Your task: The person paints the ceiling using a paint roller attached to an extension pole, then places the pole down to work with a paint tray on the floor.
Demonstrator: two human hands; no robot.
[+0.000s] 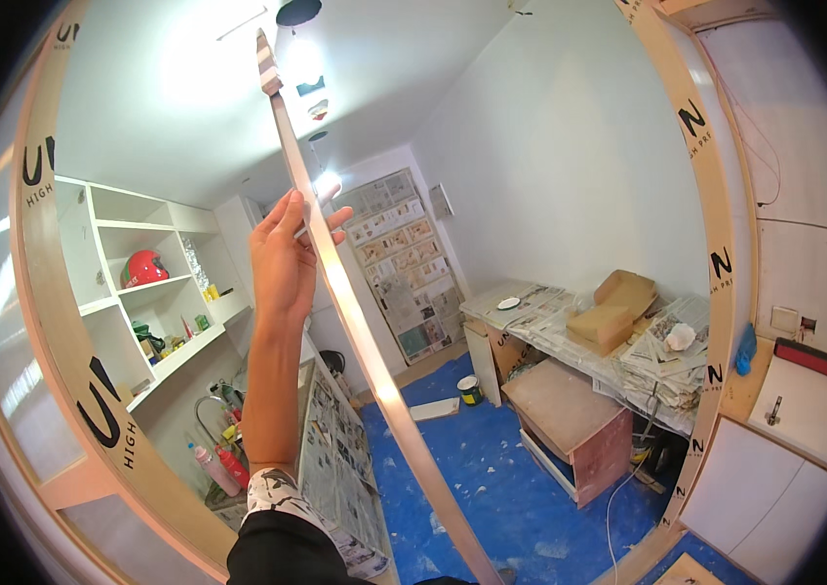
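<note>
My left hand [289,244] is raised in front of me, closed round a long, narrow wooden strip [360,322]. The thumb lies on the near side, and the fingertips come out behind the strip on the right. Slanting across the view, the strip runs from the lower edge up toward the ceiling. At its upper end is a small, stepped wooden piece [268,70], close to a bright ceiling light. The strip's lower end leaves the picture at the bottom. My right hand does not show.
A wooden door frame [711,244] surrounds the opening. White shelves [145,237] with a red helmet [144,268] stand left. A newspaper-covered counter [570,312] with cardboard [601,327] runs right, above a wooden cabinet [570,405]. Blue sheeting [492,478] covers the floor; a paint can [470,390] stands there.
</note>
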